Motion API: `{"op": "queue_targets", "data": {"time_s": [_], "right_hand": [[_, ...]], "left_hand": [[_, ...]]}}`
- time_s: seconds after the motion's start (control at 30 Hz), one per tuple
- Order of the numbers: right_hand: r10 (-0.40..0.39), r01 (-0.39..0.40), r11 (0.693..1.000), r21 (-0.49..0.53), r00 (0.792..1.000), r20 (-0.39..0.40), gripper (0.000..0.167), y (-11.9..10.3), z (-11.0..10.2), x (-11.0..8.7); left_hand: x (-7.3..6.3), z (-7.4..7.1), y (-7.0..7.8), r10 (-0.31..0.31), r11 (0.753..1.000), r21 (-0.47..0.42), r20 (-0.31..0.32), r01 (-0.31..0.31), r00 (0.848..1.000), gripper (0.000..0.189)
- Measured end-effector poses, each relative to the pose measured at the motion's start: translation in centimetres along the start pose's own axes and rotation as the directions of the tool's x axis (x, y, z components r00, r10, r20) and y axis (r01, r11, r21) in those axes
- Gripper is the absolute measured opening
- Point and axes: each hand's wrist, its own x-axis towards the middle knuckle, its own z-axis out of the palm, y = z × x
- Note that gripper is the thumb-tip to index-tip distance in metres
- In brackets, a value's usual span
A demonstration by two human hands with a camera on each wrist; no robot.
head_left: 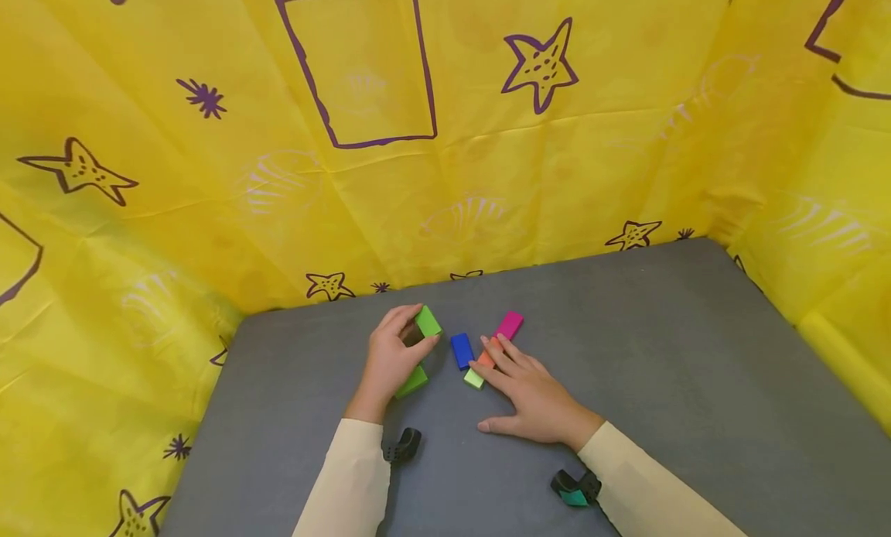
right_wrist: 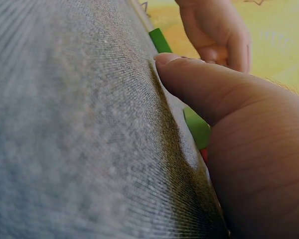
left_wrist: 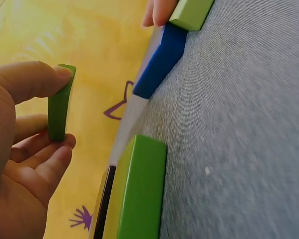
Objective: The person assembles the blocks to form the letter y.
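Note:
My left hand (head_left: 394, 353) pinches a green block (head_left: 428, 321) between thumb and fingertips, holding it above the table in the left wrist view. Under that wrist lies another green block (left_wrist: 145, 191), with a dark-edged piece (left_wrist: 105, 201) alongside it, partly cut off by the frame. My right hand (head_left: 536, 401) is spread, its fingertips on an orange block (head_left: 489, 356) and its thumb stretched out to the side. The orange block lies in a slanting row between a magenta block (head_left: 511, 324) and a light green block (head_left: 474, 379). A blue block (head_left: 462, 351) lies just left of this row.
The grey table (head_left: 661, 351) meets a yellow patterned cloth (head_left: 473, 165) at the back and sides. Black wrist straps with small attachments (head_left: 404, 446) sit at both sleeve cuffs, close above the table.

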Motion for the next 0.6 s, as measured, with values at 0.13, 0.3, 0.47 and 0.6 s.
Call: {"op": "queue_targets", "data": {"time_s": [0.13, 0.3, 0.47, 0.6], "right_hand": [[-0.004, 0.004, 1.000, 0.003, 1.000, -0.004, 0.096, -0.1, -0.1, 0.0], [-0.005, 0.005, 1.000, 0.000, 1.000, 0.000, 0.095, -0.1, -0.2, 0.0], [-0.003, 0.003, 1.000, 0.000, 1.000, 0.004, 0.095, -0.2, -0.3, 0.1], [-0.004, 0.004, 1.000, 0.000, 1.000, 0.002, 0.095, -0.1, -0.2, 0.1]], "left_hand": [[0.9, 0.6, 0.1, -0.014, 0.999, 0.040, 0.029, 0.013, 0.999, 0.062], [1.8, 1.2, 0.2, -0.040, 0.997, 0.068, 0.071, 0.035, 0.997, 0.061], [2.7, 1.7, -0.2, -0.065, 0.994, 0.098, 0.100, 0.055, 0.993, 0.061], [3.3, 2.2, -0.7, -0.093, 0.980, 0.185, 0.120, 0.069, 0.988, 0.061]]}}
